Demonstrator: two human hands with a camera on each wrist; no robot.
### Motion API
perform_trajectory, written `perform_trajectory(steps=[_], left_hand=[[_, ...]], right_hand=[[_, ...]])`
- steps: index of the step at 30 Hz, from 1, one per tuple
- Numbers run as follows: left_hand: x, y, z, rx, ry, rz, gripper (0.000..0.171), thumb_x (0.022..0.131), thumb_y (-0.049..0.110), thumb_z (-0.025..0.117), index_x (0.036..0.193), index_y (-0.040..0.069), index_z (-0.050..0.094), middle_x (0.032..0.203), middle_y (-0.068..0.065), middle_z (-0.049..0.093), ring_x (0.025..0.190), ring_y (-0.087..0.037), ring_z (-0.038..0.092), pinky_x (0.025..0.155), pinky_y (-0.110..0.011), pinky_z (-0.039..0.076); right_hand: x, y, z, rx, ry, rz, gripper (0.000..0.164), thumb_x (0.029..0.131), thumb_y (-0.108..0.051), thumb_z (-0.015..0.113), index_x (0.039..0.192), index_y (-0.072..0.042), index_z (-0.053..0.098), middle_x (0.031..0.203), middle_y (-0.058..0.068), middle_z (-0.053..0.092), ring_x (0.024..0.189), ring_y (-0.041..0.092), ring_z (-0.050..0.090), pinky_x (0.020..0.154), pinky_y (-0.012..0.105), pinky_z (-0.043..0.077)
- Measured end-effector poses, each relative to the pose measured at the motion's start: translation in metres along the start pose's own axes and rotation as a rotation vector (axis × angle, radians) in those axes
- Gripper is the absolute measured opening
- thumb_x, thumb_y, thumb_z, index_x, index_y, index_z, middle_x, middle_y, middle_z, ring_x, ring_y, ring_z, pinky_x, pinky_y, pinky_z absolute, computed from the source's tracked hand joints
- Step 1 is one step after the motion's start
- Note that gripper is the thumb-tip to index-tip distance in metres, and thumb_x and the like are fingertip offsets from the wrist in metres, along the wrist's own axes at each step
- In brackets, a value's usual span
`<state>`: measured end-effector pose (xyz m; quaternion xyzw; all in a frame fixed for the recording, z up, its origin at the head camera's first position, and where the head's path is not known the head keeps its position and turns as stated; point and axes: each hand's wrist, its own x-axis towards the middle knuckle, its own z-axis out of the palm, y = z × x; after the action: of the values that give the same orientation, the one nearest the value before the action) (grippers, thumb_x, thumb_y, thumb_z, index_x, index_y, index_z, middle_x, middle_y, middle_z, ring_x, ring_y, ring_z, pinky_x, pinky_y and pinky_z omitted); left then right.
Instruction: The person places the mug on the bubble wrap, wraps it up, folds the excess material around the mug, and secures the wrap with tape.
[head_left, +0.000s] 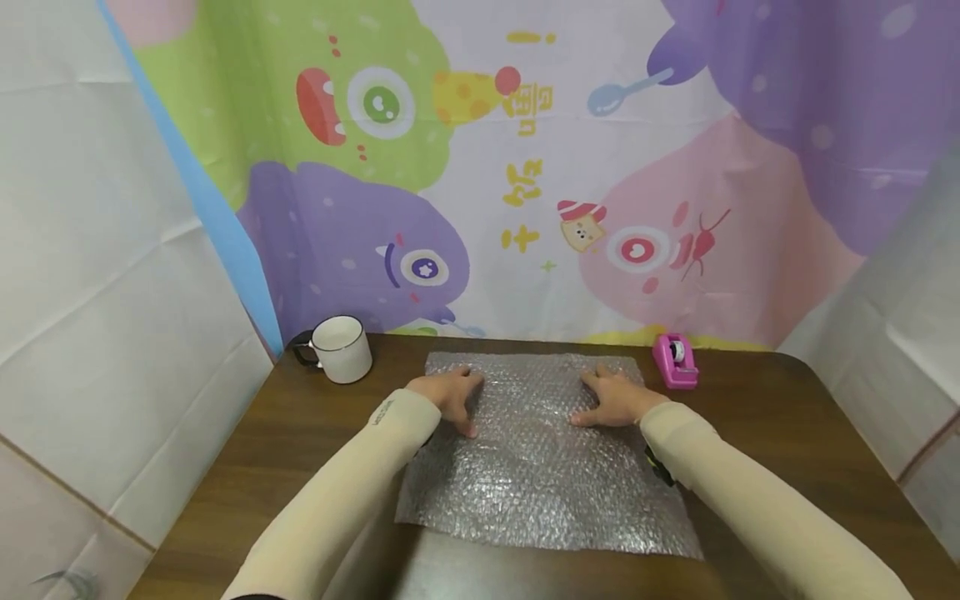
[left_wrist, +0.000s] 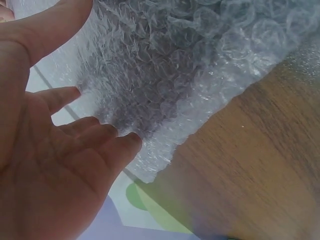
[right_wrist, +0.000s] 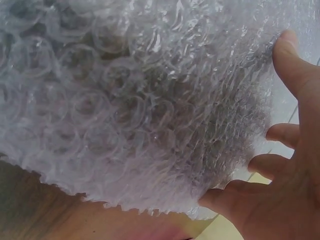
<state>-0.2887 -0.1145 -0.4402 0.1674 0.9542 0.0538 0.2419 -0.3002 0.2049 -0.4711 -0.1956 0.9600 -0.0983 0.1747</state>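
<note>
A sheet of clear bubble wrap (head_left: 540, 467) lies spread flat on the brown wooden table, its near edge slightly ragged. My left hand (head_left: 450, 397) rests on its upper left part with fingers spread. Toward the upper right, my right hand (head_left: 617, 398) touches the sheet in the same way, thumb apart from the fingers. In the left wrist view the fingertips of the left hand (left_wrist: 65, 150) meet the bubble wrap (left_wrist: 160, 65) near its edge. The right wrist view has the right hand (right_wrist: 280, 170) with fingertips against the bubble wrap (right_wrist: 125, 110).
A white mug (head_left: 343, 354) with a black handle stands at the back left of the table (head_left: 247, 467). At the back right sits a pink tape dispenser (head_left: 676, 363). A cartoon-printed cloth (head_left: 510, 292) hangs behind the table's far edge.
</note>
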Motion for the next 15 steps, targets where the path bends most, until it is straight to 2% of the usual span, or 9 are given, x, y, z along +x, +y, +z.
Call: perform_trajectory(steps=[7,15], left_hand=[[-0.005,-0.002,0.004,0.03,0.006,0.025,0.101,0.081,0.044,0.087,0.161,0.019,0.031,0.168,-0.012,0.025,0.15,-0.038,0.037,0.115,-0.058,0.04],[-0.01,0.0,0.01,0.048,0.02,0.074,0.104,0.078,0.045,0.089,0.16,0.016,0.031,0.163,-0.016,0.029,0.149,-0.035,0.037,0.114,-0.052,0.043]], right_hand=[[-0.005,-0.008,0.001,-0.014,-0.022,-0.002,0.1,0.089,-0.057,0.073,0.157,0.006,0.032,0.159,0.043,0.021,0.141,0.066,0.029,0.113,0.073,0.032],[-0.012,-0.006,-0.003,-0.06,-0.056,0.004,0.103,0.086,-0.063,0.074,0.157,0.001,0.035,0.16,0.038,0.027,0.144,0.058,0.034,0.114,0.068,0.034]])
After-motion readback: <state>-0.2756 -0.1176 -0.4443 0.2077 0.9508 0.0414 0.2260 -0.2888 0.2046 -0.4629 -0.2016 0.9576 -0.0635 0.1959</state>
